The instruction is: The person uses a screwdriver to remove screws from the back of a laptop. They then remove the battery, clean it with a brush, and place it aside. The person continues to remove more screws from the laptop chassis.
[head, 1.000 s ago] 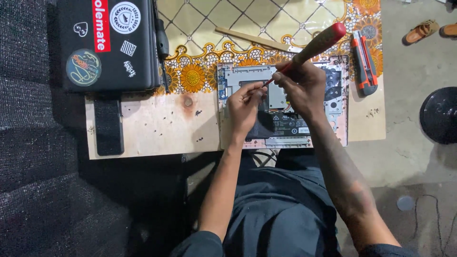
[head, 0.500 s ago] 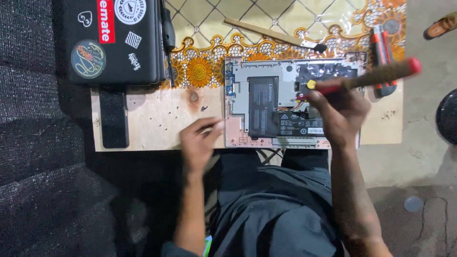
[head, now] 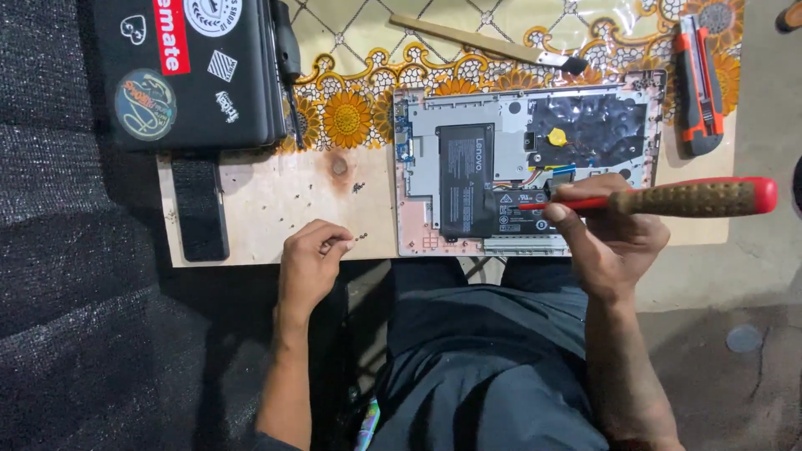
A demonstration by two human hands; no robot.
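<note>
I see my right hand (head: 614, 242) closed in a grip on the screwdriver (head: 668, 199), lying level at centre right with its tip leftward over the open laptop (head: 518, 179), while my left hand (head: 309, 263) pinches small screws (head: 357, 240) on the tabletop (head: 276, 200), lower left.

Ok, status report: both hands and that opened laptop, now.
Left hand pinching small screws on the wooden board. Right hand gripping the screwdriver, tip over the opened laptop. Nothing blocking.
</note>
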